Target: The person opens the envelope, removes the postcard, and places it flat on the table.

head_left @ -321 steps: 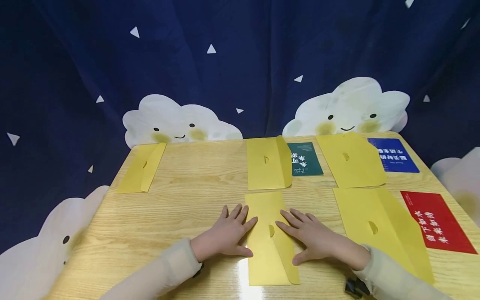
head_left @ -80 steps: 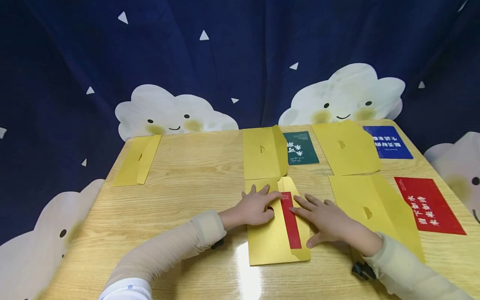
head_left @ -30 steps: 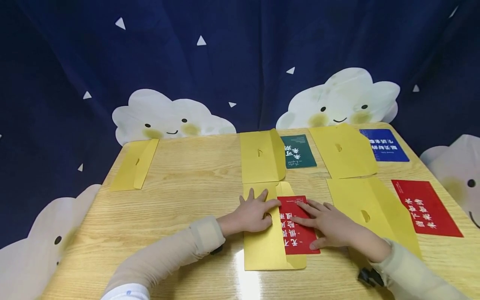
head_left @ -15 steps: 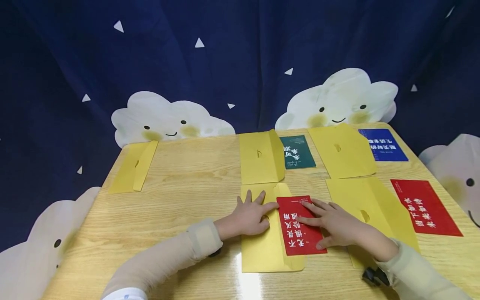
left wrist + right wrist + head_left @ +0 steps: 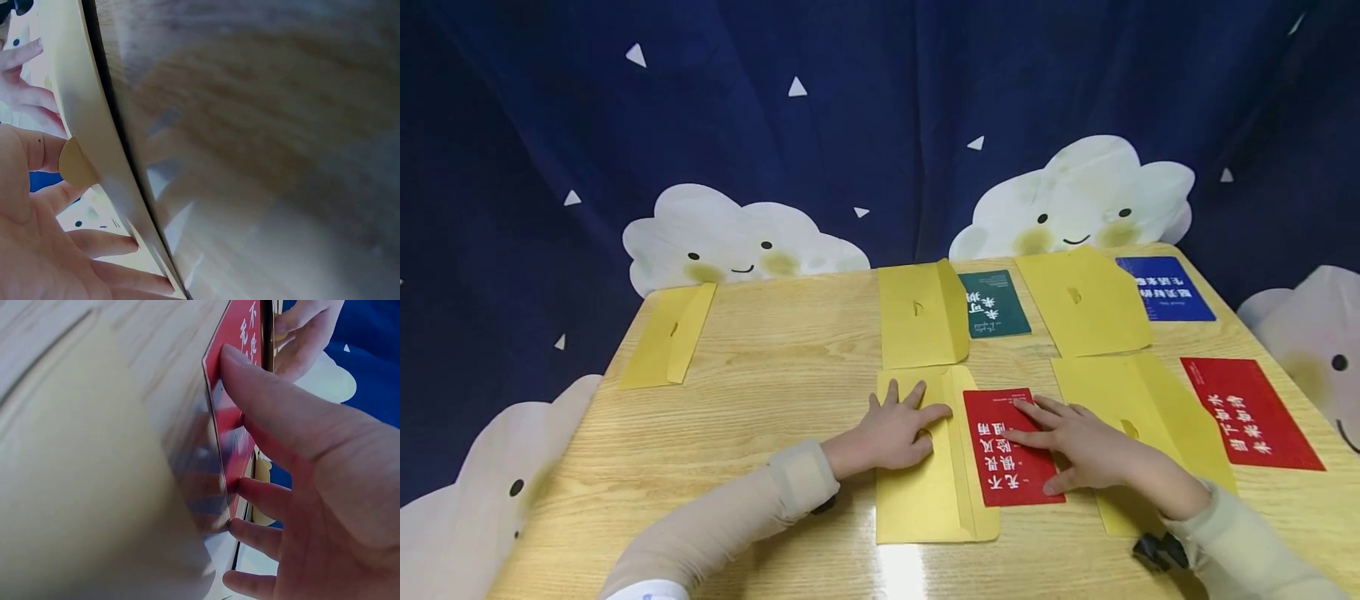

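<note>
In the head view my left hand (image 5: 891, 435) lies with spread fingers on a yellow envelope (image 5: 917, 508), whose flap is folded out to the right. A red card (image 5: 992, 417) with white Chinese characters overlaps that flap, apart from the envelope's pocket. My right hand (image 5: 1093, 450) has its fingertips and thumb on the card's right half, fingers fairly straight. Seen from the left wrist, the half-round tab (image 5: 78, 165) of the envelope stands up by the left thumb. From the right wrist, the thumb and fingertips touch the face of the red card (image 5: 232, 369).
Other yellow envelopes lie at the far left (image 5: 667, 337), back middle (image 5: 917, 333), back right (image 5: 1075, 325) and right (image 5: 1150, 408). Beside them are a green card (image 5: 1000, 321), a blue card (image 5: 1180, 308) and another red card (image 5: 1262, 417). A dark curtain (image 5: 737, 100) hangs behind the table.
The envelope's flap, closed at first, has been unfolded. The red card has slid rightward out of the envelope under my right hand, while my left hand has stayed on the envelope.
</note>
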